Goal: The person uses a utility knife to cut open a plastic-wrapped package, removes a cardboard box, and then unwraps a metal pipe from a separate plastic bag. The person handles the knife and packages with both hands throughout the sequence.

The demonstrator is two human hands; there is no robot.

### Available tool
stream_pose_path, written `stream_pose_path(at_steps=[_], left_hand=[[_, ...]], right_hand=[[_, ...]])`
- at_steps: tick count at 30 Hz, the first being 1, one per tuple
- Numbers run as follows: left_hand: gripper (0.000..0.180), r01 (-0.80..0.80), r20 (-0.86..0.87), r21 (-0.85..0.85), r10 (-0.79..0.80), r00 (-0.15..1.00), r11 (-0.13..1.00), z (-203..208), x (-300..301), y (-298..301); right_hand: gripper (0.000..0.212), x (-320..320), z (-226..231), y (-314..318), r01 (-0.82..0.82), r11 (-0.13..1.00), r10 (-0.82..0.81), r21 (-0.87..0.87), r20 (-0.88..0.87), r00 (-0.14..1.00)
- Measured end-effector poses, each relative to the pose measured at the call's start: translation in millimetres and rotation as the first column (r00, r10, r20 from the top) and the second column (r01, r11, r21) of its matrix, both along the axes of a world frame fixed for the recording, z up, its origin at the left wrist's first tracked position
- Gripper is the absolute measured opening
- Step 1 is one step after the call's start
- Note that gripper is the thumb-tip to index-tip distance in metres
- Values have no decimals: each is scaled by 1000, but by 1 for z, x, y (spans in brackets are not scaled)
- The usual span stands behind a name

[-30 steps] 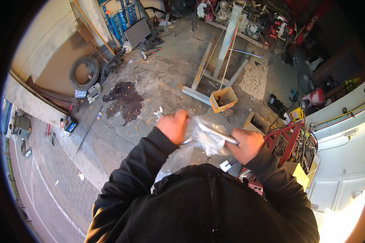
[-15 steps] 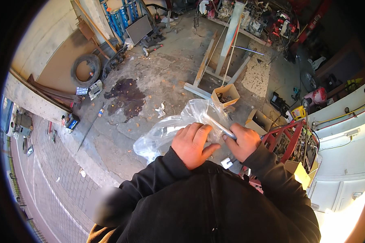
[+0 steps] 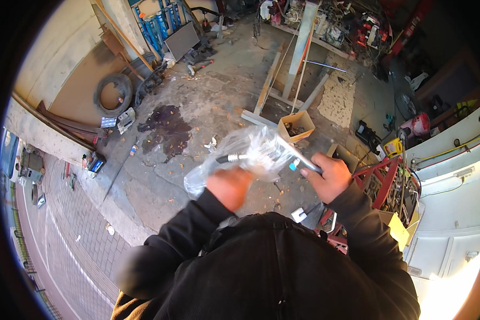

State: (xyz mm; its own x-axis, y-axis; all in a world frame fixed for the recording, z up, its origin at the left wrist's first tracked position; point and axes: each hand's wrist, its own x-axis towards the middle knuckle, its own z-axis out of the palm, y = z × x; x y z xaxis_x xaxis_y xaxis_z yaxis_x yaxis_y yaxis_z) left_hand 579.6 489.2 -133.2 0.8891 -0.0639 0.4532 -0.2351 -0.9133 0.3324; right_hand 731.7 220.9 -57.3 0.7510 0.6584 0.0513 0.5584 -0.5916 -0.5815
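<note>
The right hand (image 3: 329, 176) grips a metal hose-like part (image 3: 261, 158) inside a clear plastic bag (image 3: 240, 157); its long axis runs leftward from those fingers. The blurred left hand (image 3: 229, 186), probably closed on the bag, sits below it.

This is a rough workshop yard with a stained concrete floor (image 3: 197, 101). Beyond the fingers (image 3: 325, 162) stands a cardboard box (image 3: 296, 125) of metal parts beside leaning timber (image 3: 266, 85) and a post (image 3: 301, 45), with a cluttered bench (image 3: 330, 32) further off. Far left of the fingers an old tyre (image 3: 112, 95) lies against the wall, blue frames (image 3: 157, 24) stand near it, and just right of the fingers sits a red steel rack (image 3: 381, 178) of tools.
</note>
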Motion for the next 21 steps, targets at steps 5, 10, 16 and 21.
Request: stream_pose_path(at_steps=[5,10,16,21], left_hand=[[29,-176,-115,-428,140,983,886,-23,-17,79],[70,-126,-168,-792,-16,986,597,-53,4,83],[38,-65,-158,-981,-561,813,183,-100,33,47],[25,-110,-291,-881,-344,893,460,-124,12,72]], right_hand=[[36,-6,0,-18,-209,974,213,-93,34,976],[41,-5,4,-17,-297,952,304,-74,132,943],[46,-4,19,-10,-393,913,407,-109,182,895],[45,1,25,-15,-347,937,343,-36,288,894]])
